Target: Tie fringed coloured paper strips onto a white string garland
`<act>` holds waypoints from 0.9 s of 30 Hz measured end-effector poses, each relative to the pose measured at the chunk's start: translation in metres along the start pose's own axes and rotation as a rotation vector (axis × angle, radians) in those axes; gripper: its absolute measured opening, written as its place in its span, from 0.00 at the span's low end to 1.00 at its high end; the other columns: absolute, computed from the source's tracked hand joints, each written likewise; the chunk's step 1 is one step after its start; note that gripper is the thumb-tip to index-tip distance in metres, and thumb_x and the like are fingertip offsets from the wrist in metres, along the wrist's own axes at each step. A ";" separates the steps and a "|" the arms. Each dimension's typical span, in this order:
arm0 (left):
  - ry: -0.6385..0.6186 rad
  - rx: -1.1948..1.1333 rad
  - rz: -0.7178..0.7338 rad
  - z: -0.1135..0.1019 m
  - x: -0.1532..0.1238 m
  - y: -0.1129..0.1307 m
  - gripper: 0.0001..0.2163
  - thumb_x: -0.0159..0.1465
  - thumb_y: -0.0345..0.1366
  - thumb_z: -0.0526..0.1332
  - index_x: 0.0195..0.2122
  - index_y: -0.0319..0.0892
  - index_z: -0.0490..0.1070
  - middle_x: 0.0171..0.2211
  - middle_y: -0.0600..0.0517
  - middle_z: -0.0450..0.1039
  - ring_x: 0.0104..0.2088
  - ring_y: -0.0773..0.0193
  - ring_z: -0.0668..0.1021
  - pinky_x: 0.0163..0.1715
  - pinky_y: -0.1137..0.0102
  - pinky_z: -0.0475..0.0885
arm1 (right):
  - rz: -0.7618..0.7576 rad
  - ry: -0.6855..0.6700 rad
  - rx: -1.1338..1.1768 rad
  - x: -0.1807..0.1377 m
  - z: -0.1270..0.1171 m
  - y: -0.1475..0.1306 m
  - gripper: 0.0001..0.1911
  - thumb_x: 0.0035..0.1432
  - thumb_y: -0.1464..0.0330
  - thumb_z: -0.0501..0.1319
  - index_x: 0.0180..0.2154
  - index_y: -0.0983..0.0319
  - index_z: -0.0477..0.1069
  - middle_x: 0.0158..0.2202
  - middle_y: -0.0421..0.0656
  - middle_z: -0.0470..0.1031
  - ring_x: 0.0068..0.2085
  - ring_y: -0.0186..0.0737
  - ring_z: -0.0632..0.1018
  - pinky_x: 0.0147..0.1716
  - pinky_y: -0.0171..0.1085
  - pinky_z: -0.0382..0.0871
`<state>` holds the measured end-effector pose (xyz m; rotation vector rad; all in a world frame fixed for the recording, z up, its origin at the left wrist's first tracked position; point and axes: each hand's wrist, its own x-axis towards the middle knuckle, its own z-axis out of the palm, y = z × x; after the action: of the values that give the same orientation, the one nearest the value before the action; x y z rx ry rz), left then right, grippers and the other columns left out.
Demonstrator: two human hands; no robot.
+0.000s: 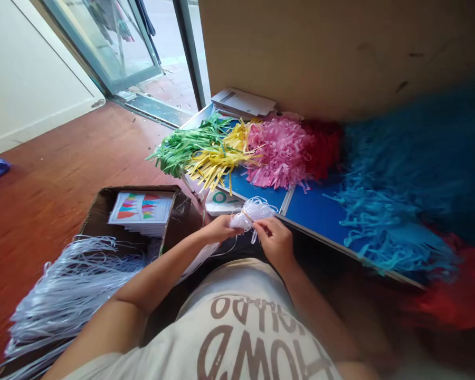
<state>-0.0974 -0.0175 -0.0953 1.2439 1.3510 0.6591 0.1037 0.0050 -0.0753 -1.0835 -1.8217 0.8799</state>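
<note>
While the left hand (222, 229) grips the looped, glossy white ribbon bundle (264, 209), the right hand (276, 241), pinching its edge near the thin tan band (246, 215), should tug evenly.

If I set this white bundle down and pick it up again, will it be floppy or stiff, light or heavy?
The white bundle will probably flop, since its thin strands bend into loops. It's likely light for its bulk, looking loose and airy. The loop hanging beside the right hand might snag.
</note>
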 end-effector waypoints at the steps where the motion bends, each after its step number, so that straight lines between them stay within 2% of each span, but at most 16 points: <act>1: 0.018 0.052 0.035 0.001 -0.002 0.001 0.13 0.57 0.46 0.64 0.30 0.40 0.68 0.17 0.59 0.63 0.17 0.70 0.65 0.18 0.76 0.59 | -0.036 -0.018 -0.054 0.006 0.006 -0.002 0.08 0.60 0.63 0.62 0.32 0.58 0.78 0.31 0.44 0.77 0.32 0.40 0.75 0.34 0.39 0.69; 3: 0.048 0.121 0.092 0.000 -0.006 0.004 0.10 0.57 0.42 0.65 0.29 0.40 0.69 0.19 0.58 0.65 0.20 0.70 0.67 0.22 0.76 0.61 | -0.027 -0.059 -0.080 0.017 0.014 0.001 0.06 0.57 0.65 0.63 0.31 0.58 0.78 0.32 0.45 0.77 0.34 0.42 0.75 0.36 0.40 0.69; 4: 0.054 0.136 0.112 -0.001 -0.008 0.007 0.09 0.56 0.40 0.65 0.28 0.40 0.69 0.20 0.58 0.66 0.21 0.70 0.67 0.23 0.76 0.62 | 0.016 -0.094 -0.023 0.020 0.015 0.004 0.06 0.56 0.64 0.64 0.29 0.58 0.77 0.32 0.44 0.77 0.34 0.41 0.75 0.35 0.39 0.68; 6: 0.026 0.145 0.153 -0.007 -0.014 0.012 0.09 0.56 0.39 0.66 0.29 0.39 0.71 0.21 0.57 0.67 0.24 0.69 0.68 0.25 0.75 0.63 | 0.181 -0.201 0.230 0.023 0.009 0.013 0.08 0.53 0.61 0.67 0.28 0.59 0.76 0.28 0.42 0.76 0.30 0.39 0.73 0.30 0.37 0.66; 8: -0.090 0.132 0.199 -0.014 -0.019 0.017 0.10 0.56 0.39 0.67 0.30 0.38 0.72 0.23 0.56 0.69 0.25 0.69 0.68 0.27 0.75 0.64 | 0.408 -0.313 0.545 0.023 -0.005 0.021 0.13 0.48 0.57 0.70 0.27 0.59 0.76 0.24 0.39 0.74 0.24 0.34 0.69 0.22 0.34 0.59; 10: -0.280 0.082 0.204 -0.019 -0.020 0.020 0.12 0.57 0.42 0.67 0.30 0.37 0.73 0.23 0.55 0.69 0.24 0.70 0.68 0.25 0.76 0.63 | 0.585 -0.364 0.748 0.021 -0.021 0.025 0.17 0.44 0.55 0.73 0.27 0.60 0.76 0.21 0.38 0.73 0.20 0.30 0.65 0.19 0.32 0.54; 11: -0.375 0.048 0.184 -0.021 -0.019 0.022 0.13 0.57 0.43 0.67 0.31 0.36 0.73 0.23 0.55 0.69 0.23 0.70 0.68 0.24 0.76 0.63 | 0.621 -0.336 0.784 0.021 -0.029 0.025 0.17 0.42 0.55 0.74 0.26 0.61 0.76 0.22 0.38 0.73 0.21 0.30 0.65 0.20 0.32 0.54; 13: -0.500 -0.021 0.144 -0.020 -0.014 0.023 0.15 0.57 0.45 0.68 0.33 0.36 0.74 0.23 0.55 0.69 0.23 0.71 0.68 0.23 0.77 0.62 | 0.592 -0.143 0.780 0.020 -0.041 0.023 0.17 0.41 0.57 0.75 0.26 0.61 0.77 0.24 0.39 0.75 0.24 0.31 0.69 0.23 0.32 0.60; 15: -0.507 -0.058 0.125 -0.016 -0.006 0.024 0.16 0.57 0.47 0.67 0.34 0.36 0.74 0.25 0.54 0.71 0.24 0.69 0.71 0.24 0.76 0.65 | 0.522 0.110 0.795 0.022 -0.050 0.018 0.15 0.41 0.58 0.76 0.28 0.60 0.77 0.27 0.40 0.77 0.28 0.33 0.73 0.29 0.33 0.65; 17: -0.424 -0.028 0.131 -0.012 0.001 0.026 0.18 0.58 0.48 0.66 0.37 0.36 0.74 0.29 0.50 0.75 0.27 0.65 0.75 0.28 0.73 0.70 | 0.491 0.252 0.883 0.023 -0.056 0.013 0.15 0.42 0.59 0.75 0.28 0.59 0.76 0.28 0.39 0.77 0.31 0.34 0.74 0.33 0.34 0.68; 19: -0.244 0.098 0.191 -0.008 0.003 0.031 0.25 0.56 0.49 0.67 0.49 0.36 0.72 0.38 0.45 0.77 0.36 0.58 0.79 0.38 0.66 0.74 | 0.499 0.258 0.966 0.023 -0.060 0.008 0.15 0.43 0.59 0.74 0.28 0.59 0.74 0.27 0.38 0.75 0.31 0.34 0.74 0.34 0.34 0.69; 20: -0.123 0.196 0.253 -0.005 0.001 0.035 0.31 0.55 0.49 0.69 0.55 0.37 0.69 0.46 0.42 0.76 0.45 0.53 0.78 0.45 0.61 0.74 | 0.498 0.251 0.968 0.022 -0.061 0.006 0.15 0.44 0.59 0.74 0.27 0.59 0.73 0.26 0.38 0.75 0.31 0.34 0.74 0.34 0.34 0.69; 22: 0.131 0.409 0.405 0.003 -0.005 0.045 0.41 0.52 0.51 0.72 0.64 0.41 0.62 0.60 0.37 0.66 0.60 0.45 0.69 0.60 0.52 0.65 | 0.487 0.248 0.914 0.020 -0.059 0.002 0.15 0.46 0.58 0.73 0.26 0.59 0.70 0.26 0.38 0.74 0.30 0.34 0.73 0.34 0.34 0.69; 23: 0.227 0.500 0.472 0.009 -0.009 0.049 0.42 0.52 0.52 0.72 0.65 0.42 0.61 0.63 0.37 0.63 0.64 0.43 0.65 0.63 0.50 0.61 | 0.485 0.243 0.875 0.018 -0.057 0.001 0.16 0.46 0.57 0.72 0.26 0.58 0.70 0.26 0.38 0.74 0.29 0.34 0.73 0.33 0.35 0.68; 25: 0.326 0.638 0.532 0.026 -0.016 0.058 0.39 0.53 0.54 0.71 0.63 0.43 0.64 0.62 0.37 0.64 0.63 0.42 0.66 0.63 0.49 0.60 | 0.484 0.225 0.803 0.015 -0.051 -0.001 0.16 0.47 0.56 0.71 0.27 0.58 0.69 0.26 0.38 0.73 0.28 0.34 0.72 0.32 0.35 0.67; 27: 0.329 0.726 0.485 0.043 -0.016 0.063 0.33 0.55 0.51 0.70 0.59 0.42 0.67 0.57 0.37 0.70 0.57 0.44 0.72 0.59 0.50 0.65 | 0.472 0.202 0.731 0.013 -0.043 -0.002 0.16 0.49 0.55 0.69 0.28 0.58 0.69 0.25 0.37 0.72 0.27 0.34 0.71 0.31 0.35 0.66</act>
<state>-0.0421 -0.0260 -0.0414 2.1646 1.6445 0.7545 0.1377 0.0229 -0.0518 -1.0635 -0.9392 1.4978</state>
